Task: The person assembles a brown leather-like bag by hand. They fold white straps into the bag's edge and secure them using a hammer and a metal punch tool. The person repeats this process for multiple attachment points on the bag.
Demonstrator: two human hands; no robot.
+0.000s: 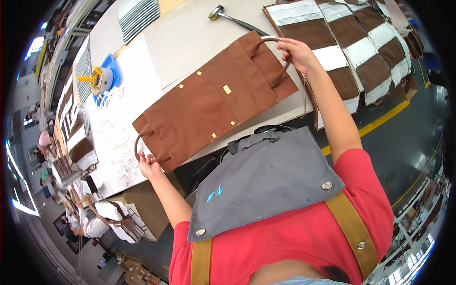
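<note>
A flat, unfolded brown bag body (204, 114) lies slantwise across the worktable in front of me, with a rolled handle at each end. Several small yellow patches dot its surface. My left hand (149, 167) is closed round the near-left handle (137, 144), at the bag's lower corner. At the far right end, my right hand (298, 54) grips the other handle (285, 71), its fingers curled over the loop. The bag's underside is hidden.
A mallet (237, 22) with a black handle lies beyond the bag. On the left stand a blue tray (114, 71) with a round pot and a heap of white strips (114, 137). Stacked brown-and-white panels (342, 45) fill the right side. Other people work at far left.
</note>
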